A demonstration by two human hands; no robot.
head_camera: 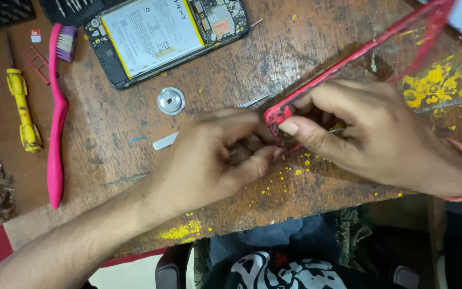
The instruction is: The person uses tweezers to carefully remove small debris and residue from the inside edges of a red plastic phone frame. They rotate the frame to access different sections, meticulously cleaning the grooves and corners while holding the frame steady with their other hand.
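My right hand (370, 134) grips the lower corner of a red phone back cover (359, 56), which rises tilted toward the upper right. My left hand (217, 155) is curled with its fingertips pressed at that same corner, beside my right thumb. What the left fingers pinch is hidden. An opened phone (161, 37) with its white battery exposed lies at the top of the worn wooden table (113, 139), apart from both hands.
A pink toothbrush (57, 118) and a yellow screwdriver (21, 109) lie at the left. A round metal disc (171, 100) and thin metal tweezers (166, 140) sit near my left hand. Yellow paint specks dot the table. Its near edge runs below my wrists.
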